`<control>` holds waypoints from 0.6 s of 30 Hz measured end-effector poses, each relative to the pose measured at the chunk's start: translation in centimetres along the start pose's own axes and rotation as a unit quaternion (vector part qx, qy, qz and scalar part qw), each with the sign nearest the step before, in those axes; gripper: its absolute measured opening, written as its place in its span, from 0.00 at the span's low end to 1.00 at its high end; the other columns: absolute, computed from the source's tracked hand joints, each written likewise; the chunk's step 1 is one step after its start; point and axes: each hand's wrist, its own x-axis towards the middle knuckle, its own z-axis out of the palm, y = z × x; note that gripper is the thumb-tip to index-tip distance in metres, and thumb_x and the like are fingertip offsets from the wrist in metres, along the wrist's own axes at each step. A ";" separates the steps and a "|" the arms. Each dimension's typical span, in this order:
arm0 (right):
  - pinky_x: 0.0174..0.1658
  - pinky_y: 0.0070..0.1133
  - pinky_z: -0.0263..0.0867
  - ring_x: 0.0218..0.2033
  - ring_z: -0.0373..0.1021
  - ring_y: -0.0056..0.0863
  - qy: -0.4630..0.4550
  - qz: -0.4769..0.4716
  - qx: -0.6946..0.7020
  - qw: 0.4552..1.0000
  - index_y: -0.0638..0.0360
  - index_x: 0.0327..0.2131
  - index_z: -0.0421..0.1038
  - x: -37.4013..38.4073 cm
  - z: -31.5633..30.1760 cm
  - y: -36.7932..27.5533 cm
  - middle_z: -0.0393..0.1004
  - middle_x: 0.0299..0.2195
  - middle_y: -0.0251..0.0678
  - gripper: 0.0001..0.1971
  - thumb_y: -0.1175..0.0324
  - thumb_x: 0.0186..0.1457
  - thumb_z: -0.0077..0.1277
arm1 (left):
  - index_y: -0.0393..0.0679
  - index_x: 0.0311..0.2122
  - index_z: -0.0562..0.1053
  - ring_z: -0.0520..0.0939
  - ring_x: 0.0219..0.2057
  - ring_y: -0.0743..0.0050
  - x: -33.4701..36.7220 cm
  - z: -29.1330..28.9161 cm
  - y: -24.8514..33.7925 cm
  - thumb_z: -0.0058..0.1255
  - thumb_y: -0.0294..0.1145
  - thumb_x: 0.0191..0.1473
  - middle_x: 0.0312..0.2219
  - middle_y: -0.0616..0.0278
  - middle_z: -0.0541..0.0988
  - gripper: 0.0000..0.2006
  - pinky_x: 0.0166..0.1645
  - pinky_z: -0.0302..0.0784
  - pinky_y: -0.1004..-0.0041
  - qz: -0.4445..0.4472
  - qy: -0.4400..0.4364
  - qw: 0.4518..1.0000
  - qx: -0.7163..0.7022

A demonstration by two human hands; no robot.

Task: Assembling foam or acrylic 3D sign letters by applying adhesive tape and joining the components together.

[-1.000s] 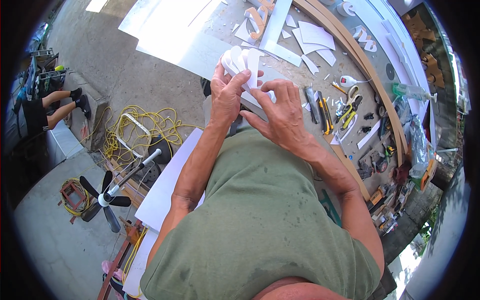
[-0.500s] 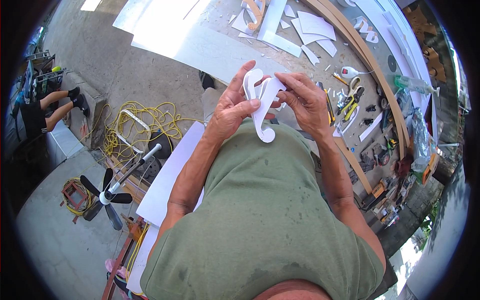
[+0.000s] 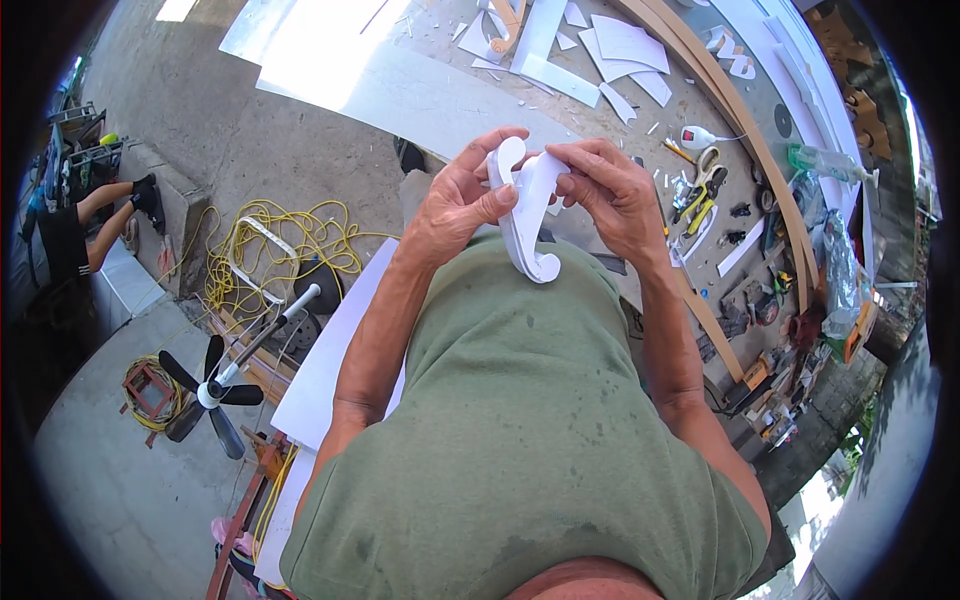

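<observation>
In front of my green shirt, both hands hold up a white scroll-shaped piece with curled, rounded ends. My left hand grips its left side, thumb on the near face and fingers behind. A white strip stands against the piece's right side, its upper end pinched by the thumb and fingers of my right hand. Whether the strip is fixed along the whole curve, I cannot tell. Some fingertips of both hands are hidden behind the white parts.
Ahead, the worktable bears white sheet offcuts, yellow-handled scissors, a white glue gun and a clear bottle. A long brown strip curves along the right. At left are a fan, yellow cord and another person's legs.
The white piece has turned in my hands, so its curved edge and lower curl show more. The strip's upper end now lies closer to the piece. Both hands stay nearly in place.
</observation>
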 end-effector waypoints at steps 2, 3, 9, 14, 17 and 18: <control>0.31 0.18 0.72 0.31 0.73 0.21 -0.006 0.010 0.004 1.000 0.58 0.49 0.76 0.0 -0.1 -0.1 0.75 0.38 0.36 0.16 0.75 0.55 0.56 | 0.47 0.63 0.60 0.78 0.48 0.63 -0.1 0.0 0.2 0.59 0.38 0.55 0.50 0.52 0.76 0.33 0.49 0.79 0.63 -0.001 -0.003 1.000 -0.004; 0.31 0.18 0.72 0.31 0.73 0.21 -0.005 0.011 0.004 1.000 0.58 0.49 0.76 -0.1 -0.1 0.0 0.75 0.38 0.36 0.16 0.75 0.55 0.56 | 0.47 0.62 0.60 0.78 0.48 0.63 -0.1 0.0 0.3 0.59 0.37 0.55 0.50 0.52 0.76 0.32 0.49 0.80 0.63 -0.002 -0.005 1.000 -0.009; 0.34 0.22 0.70 0.34 0.73 0.24 -0.010 0.010 -0.006 1.000 0.58 0.48 0.76 0.1 0.2 -0.3 0.75 0.39 0.37 0.16 0.75 0.53 0.57 | 0.39 0.62 0.56 0.81 0.46 0.51 0.2 0.5 1.2 0.48 0.25 0.58 0.47 0.48 0.74 0.28 0.46 0.83 0.52 -0.026 0.003 0.997 -0.069; 0.37 0.29 0.67 0.38 0.70 0.36 0.067 -0.121 -0.242 0.960 0.59 0.44 0.73 -0.8 1.3 -3.5 0.71 0.39 0.39 0.20 0.66 0.47 0.63 | 0.40 0.59 0.63 0.78 0.38 0.74 1.5 -0.1 -0.5 0.55 0.30 0.55 0.41 0.56 0.76 0.26 0.40 0.77 0.73 0.036 0.139 0.986 0.081; 0.41 0.30 0.65 0.41 0.67 0.38 0.027 -0.100 -0.345 0.933 0.61 0.48 0.68 -1.2 4.0 -3.2 0.68 0.39 0.40 0.29 0.66 0.41 0.66 | 0.38 0.58 0.63 0.79 0.38 0.73 2.8 0.8 -0.6 0.57 0.31 0.54 0.40 0.54 0.76 0.27 0.40 0.77 0.73 0.081 0.238 0.956 0.149; 0.41 0.30 0.63 0.42 0.67 0.37 0.012 -0.087 -0.401 0.912 0.62 0.50 0.66 -1.3 4.8 -3.1 0.67 0.40 0.40 0.32 0.66 0.40 0.66 | 0.37 0.57 0.63 0.79 0.38 0.72 3.2 1.2 -0.3 0.57 0.31 0.54 0.40 0.52 0.77 0.27 0.39 0.77 0.72 0.072 0.261 0.947 0.176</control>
